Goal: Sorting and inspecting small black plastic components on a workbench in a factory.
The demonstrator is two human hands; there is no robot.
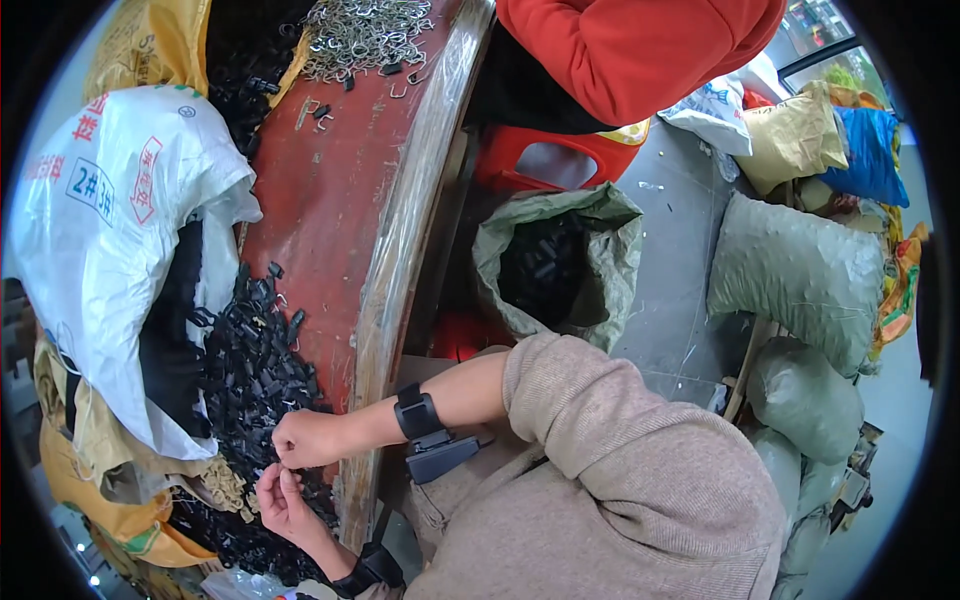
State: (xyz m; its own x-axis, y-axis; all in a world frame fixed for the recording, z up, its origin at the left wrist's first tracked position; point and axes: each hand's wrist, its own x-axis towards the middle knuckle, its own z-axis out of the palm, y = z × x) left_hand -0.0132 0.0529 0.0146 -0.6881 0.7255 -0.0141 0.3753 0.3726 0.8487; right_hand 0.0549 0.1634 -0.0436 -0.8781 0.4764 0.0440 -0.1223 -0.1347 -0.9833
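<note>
My right hand [307, 440] comes in over the table edge, its fingers curled closed above a heap of small black plastic pieces [262, 375]. Just below it in the picture, my left hand [287, 507] has thumb and fingertips pinched together. The fingertips of the two hands almost meet. Whatever they hold is too small or too hidden to make out. Beneath and around both hands the black pieces spread over the red tabletop [310, 240].
A white woven sack [95, 250] spills black pieces onto the table. Metal hooks [365, 40] lie piled at the far end. Beside the table stand an open green sack [622, 235] and a red stool [600, 160]. A person in a red sleeve [640, 50] is nearby; stuffed sacks [795, 275] line the right.
</note>
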